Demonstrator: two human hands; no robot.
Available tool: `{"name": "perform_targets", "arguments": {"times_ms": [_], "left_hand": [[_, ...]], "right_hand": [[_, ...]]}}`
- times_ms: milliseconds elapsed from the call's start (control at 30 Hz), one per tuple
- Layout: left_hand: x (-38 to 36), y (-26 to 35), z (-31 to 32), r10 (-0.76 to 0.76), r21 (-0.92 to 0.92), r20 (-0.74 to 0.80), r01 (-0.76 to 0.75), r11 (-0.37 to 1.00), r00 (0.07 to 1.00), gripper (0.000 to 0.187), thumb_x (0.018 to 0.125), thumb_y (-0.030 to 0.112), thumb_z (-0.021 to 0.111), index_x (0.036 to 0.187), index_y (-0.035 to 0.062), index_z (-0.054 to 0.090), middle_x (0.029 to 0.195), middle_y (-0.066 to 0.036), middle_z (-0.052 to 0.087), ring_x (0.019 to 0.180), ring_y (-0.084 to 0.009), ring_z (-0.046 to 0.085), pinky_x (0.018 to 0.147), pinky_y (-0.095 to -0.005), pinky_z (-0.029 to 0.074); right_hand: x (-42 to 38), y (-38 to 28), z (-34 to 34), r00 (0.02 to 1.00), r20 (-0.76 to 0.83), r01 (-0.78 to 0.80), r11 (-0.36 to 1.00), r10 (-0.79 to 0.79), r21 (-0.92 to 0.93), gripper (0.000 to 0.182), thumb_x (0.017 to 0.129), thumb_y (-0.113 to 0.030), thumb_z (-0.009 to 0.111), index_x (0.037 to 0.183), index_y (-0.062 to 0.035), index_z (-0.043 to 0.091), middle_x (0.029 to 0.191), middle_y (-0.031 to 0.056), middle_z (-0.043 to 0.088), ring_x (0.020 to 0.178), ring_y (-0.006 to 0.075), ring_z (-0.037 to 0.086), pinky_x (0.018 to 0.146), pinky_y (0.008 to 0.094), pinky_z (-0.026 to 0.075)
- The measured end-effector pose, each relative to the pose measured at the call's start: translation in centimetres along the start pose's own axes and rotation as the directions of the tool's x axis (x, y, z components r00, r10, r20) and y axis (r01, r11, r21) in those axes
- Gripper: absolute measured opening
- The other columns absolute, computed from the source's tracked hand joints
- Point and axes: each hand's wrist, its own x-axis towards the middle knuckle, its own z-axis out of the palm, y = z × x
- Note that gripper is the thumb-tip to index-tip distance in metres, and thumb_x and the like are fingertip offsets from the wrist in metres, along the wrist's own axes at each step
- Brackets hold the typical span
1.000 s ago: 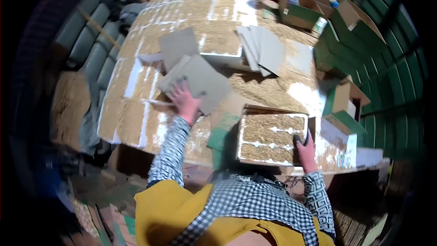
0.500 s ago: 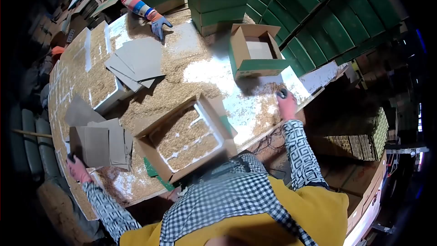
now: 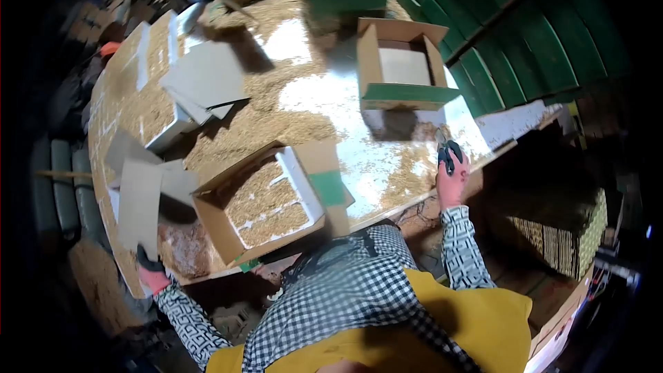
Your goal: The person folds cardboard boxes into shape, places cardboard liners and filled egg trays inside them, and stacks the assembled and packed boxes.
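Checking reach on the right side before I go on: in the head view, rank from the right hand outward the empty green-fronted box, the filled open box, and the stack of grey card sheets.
1. Empty green-fronted box, just up the table from the right hand.
2. Filled open box, at the near edge, toward the person's left.
3. Stack of grey card sheets, far across on the left.

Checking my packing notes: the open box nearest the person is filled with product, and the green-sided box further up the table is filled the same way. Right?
Not quite. The head view shows the nearer box filled, but the green-sided box holds only a flat grey sheet, with no product in it.
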Motion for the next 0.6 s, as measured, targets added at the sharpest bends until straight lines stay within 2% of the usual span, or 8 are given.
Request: {"name": "perform_targets", "arguments": {"times_ms": [133, 200, 233, 267, 300, 400, 433, 600], "left_hand": [[-1.1, 6.6, 2.3, -0.026, -0.704, -0.094, -0.048, 0.709, 0.995, 0.046, 0.088, 0.004, 0.05, 0.133, -0.0039, 0.043, 0.136, -0.015, 0.046, 0.124, -0.0232, 0.044, 0.106, -0.0351, 0.034], [-2.1, 8.4, 3.1, 0.278, -0.254, -0.164, -0.312, 0.915, 0.947, 0.053, 0.082, -0.007, 0.053, 0.134, -0.0021, 0.043, 0.137, -0.012, 0.046, 0.124, -0.022, 0.044, 0.107, -0.0329, 0.033], [-3.0, 12.8, 2.1, 0.179, -0.515, -0.116, -0.213, 0.83, 0.977, 0.045, 0.087, -0.001, 0.051, 0.131, -0.0025, 0.045, 0.133, -0.011, 0.047, 0.119, -0.0211, 0.047, 0.103, -0.0323, 0.037], [-3.8, 17.3, 1.2, 0.079, -0.733, -0.066, -0.102, 0.673, 0.995, 0.037, 0.092, 0.005, 0.048, 0.129, -0.0029, 0.047, 0.129, -0.01, 0.048, 0.113, -0.0201, 0.05, 0.099, -0.0318, 0.041], [-4.8, 20.8, -0.2, -0.132, -0.947, 0.298, 0.31, 0.079, 0.945, 0.049, 0.087, -0.002, 0.052, 0.135, -0.0004, 0.041, 0.129, -0.012, 0.047, 0.11, -0.0196, 0.052, 0.099, -0.0296, 0.041], [-7.8, 22.0, 1.0, 0.114, -0.864, 0.137, 0.062, 0.5, 0.984, 0.065, 0.076, -0.004, 0.059, 0.137, -0.0014, 0.036, 0.133, -0.017, 0.049, 0.114, -0.0225, 0.054, 0.095, -0.0311, 0.044], [-8.2, 21.8, 1.6, 0.198, -0.672, 0.061, -0.107, 0.733, 0.978, 0.061, 0.077, 0.002, 0.062, 0.133, -0.0019, 0.041, 0.124, -0.017, 0.055, 0.107, -0.0251, 0.058, 0.091, -0.0318, 0.046], [-7.4, 22.7, 2.4, 0.518, 0.012, 0.251, -0.537, 0.843, 0.818, 0.037, 0.078, 0.03, 0.065, 0.102, 0.0022, 0.061, 0.078, -0.009, 0.066, 0.072, -0.0274, 0.064, 0.065, -0.0357, 0.047]], "right_hand": [[-0.2, -18.1, -2.5, 0.755, 0.052, 0.579, 0.701, -0.654, 0.418, 0.044, 0.059, -0.012, 0.065, 0.103, -0.0083, 0.062, 0.119, 0.0168, 0.056, 0.107, 0.0381, 0.05, 0.093, 0.0489, 0.039], [-1.7, -25.4, 1.8, 0.404, 0.217, 0.758, 0.457, -0.889, 0.466, 0.044, 0.061, -0.018, 0.066, 0.104, -0.0098, 0.063, 0.123, 0.013, 0.054, 0.115, 0.0338, 0.047, 0.1, 0.0477, 0.034], [-2.4, -26.1, 4.6, 0.295, 0.344, 0.826, 0.419, -0.891, 0.378, 0.042, 0.062, -0.018, 0.067, 0.104, -0.0098, 0.062, 0.12, 0.0131, 0.055, 0.114, 0.0343, 0.048, 0.1, 0.0475, 0.034], [-3.1, -26.4, 6.5, 0.208, 0.471, 0.888, 0.367, -0.857, 0.276, 0.041, 0.063, -0.018, 0.067, 0.103, -0.0098, 0.062, 0.118, 0.0132, 0.055, 0.113, 0.0348, 0.048, 0.1, 0.0472, 0.035], [-2.5, -27.0, 5.8, 0.33, 0.491, 0.76, 0.536, -0.806, 0.368, 0.035, 0.067, -0.017, 0.066, 0.1, -0.0084, 0.061, 0.111, 0.0142, 0.055, 0.11, 0.0355, 0.049, 0.1, 0.0471, 0.036], [-1.0, -27.7, 1.2, 0.788, 0.085, 0.52, 0.732, -0.61, 0.44, 0.045, 0.067, -0.018, 0.068, 0.111, -0.0084, 0.061, 0.115, 0.0154, 0.056, 0.105, 0.0345, 0.051, 0.094, 0.0451, 0.039], [-1.7, -29.5, -0.3, 0.761, 0.101, 0.551, 0.722, -0.64, 0.419, 0.05, 0.068, -0.02, 0.069, 0.117, -0.0097, 0.06, 0.117, 0.0164, 0.055, 0.103, 0.0345, 0.052, 0.092, 0.0454, 0.039], [-7.0, -30.3, 8.8, 0.09, 0.702, 0.885, 0.38, -0.706, 0.269, 0.061, 0.069, -0.027, 0.074, 0.124, -0.0126, 0.052, 0.132, 0.014, 0.043, 0.126, 0.0334, 0.037, 0.105, 0.0524, 0.028]]}}
